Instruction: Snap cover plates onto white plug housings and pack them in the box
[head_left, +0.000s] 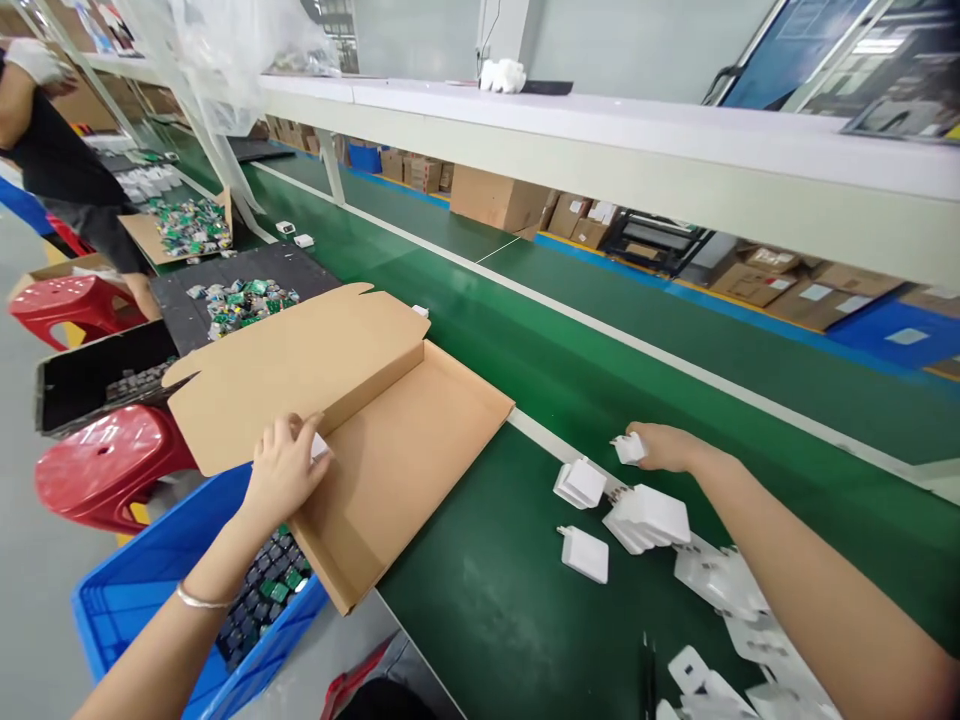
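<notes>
My left hand (285,465) is closed around a small white charger (319,447), mostly hidden by the fingers, above the near left edge of an open cardboard box (405,450). The box's lid (300,365) is folded back to the left. Out to the right, my right hand (658,446) grips another white plug charger (628,448) above the green table. Just below it, several white chargers (649,515) lean together in a row. A short stack of chargers (580,484) and a single charger (585,555) lie to its left.
A blue bin (120,600) with dark housings and green circuit boards stands at lower left. Tweezers (648,675) lie near the front. Circuit boards (247,305) are heaped on a black mat. Red stools (112,470) and a co-worker (67,160) are at left. A white shelf (600,130) spans the back.
</notes>
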